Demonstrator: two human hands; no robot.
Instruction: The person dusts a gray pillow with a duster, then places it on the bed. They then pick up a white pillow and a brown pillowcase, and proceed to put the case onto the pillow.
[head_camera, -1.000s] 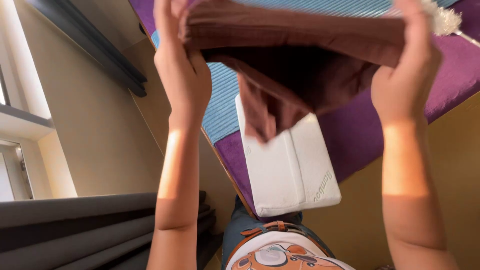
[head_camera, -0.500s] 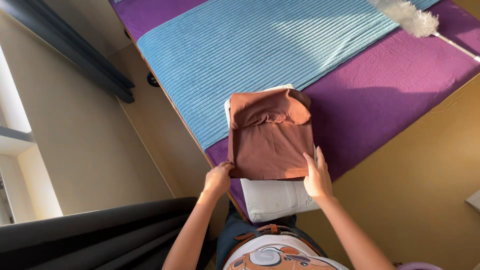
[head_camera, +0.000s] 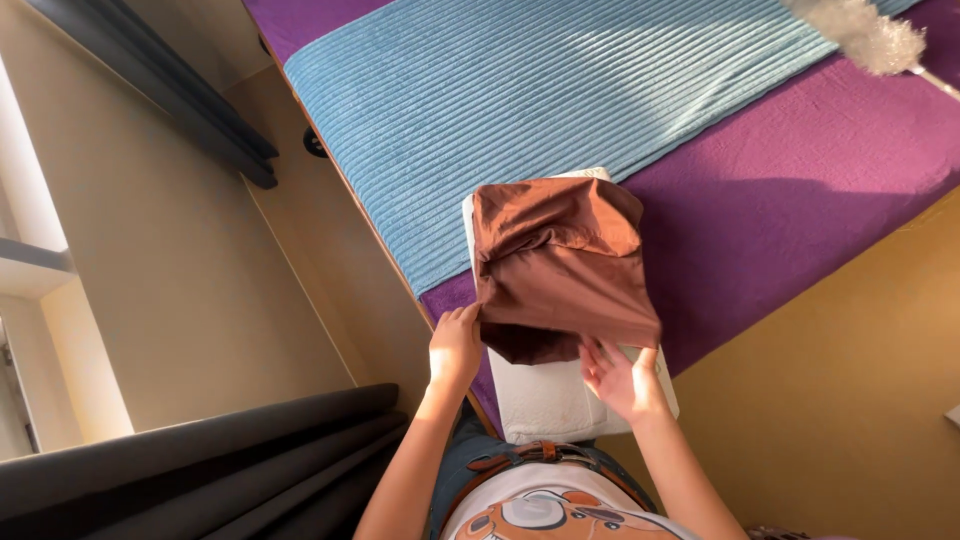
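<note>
A brown pillowcase (head_camera: 560, 265) covers the far part of a white pillow (head_camera: 545, 400) that lies on the purple bed sheet (head_camera: 800, 190). My left hand (head_camera: 455, 345) pinches the near left edge of the pillowcase opening. Palm up, my right hand (head_camera: 620, 375) has its fingers under the near right edge of the pillowcase. The near end of the pillow sticks out bare between my hands.
A blue ribbed blanket (head_camera: 520, 110) lies across the bed beyond the pillow. A fluffy white duster (head_camera: 865, 35) rests at the top right. Dark curtains (head_camera: 190, 470) hang at the lower left, and a beige floor runs along the bed's edge.
The pillowcase came down from in front of the camera onto the pillow. My hands dropped to its near edge and took hold of the opening.
</note>
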